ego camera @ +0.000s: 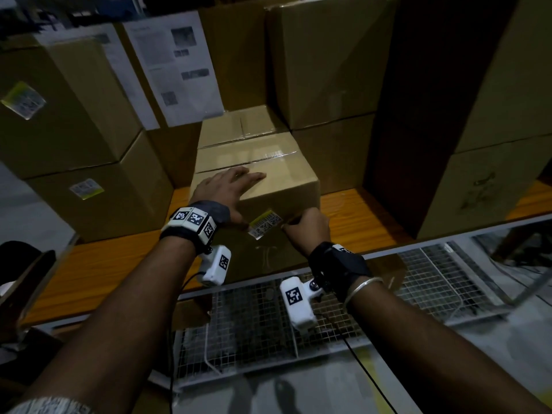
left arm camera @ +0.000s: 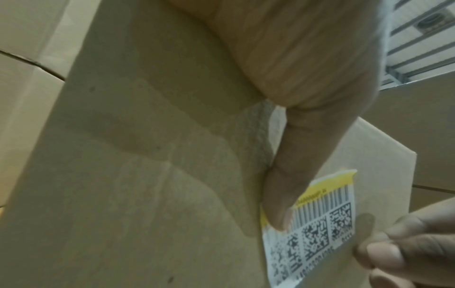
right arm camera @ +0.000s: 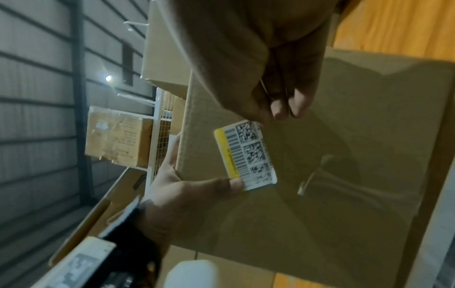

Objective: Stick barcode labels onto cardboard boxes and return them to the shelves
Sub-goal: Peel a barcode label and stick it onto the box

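Observation:
A taped cardboard box (ego camera: 268,162) stands on the wooden shelf (ego camera: 352,216) in front of me. A white and yellow barcode label (ego camera: 265,224) lies on its front face near the top edge. My left hand (ego camera: 230,183) rests flat on the box top, fingers straight, and its thumb (left arm camera: 283,185) presses the label's (left arm camera: 320,224) left end against the box (left arm camera: 147,155). My right hand (ego camera: 304,231), fingers curled, pinches the label's right end. In the right wrist view the label (right arm camera: 248,154) stretches between the left thumb (right arm camera: 231,184) and the right hand (right arm camera: 270,78).
Stacked boxes with labels (ego camera: 24,100) (ego camera: 86,188) stand on the left. Paper sheets (ego camera: 179,70) hang on boxes behind. Taller boxes (ego camera: 322,70) rise at the right and behind. A wire mesh cart (ego camera: 418,279) sits below the shelf edge.

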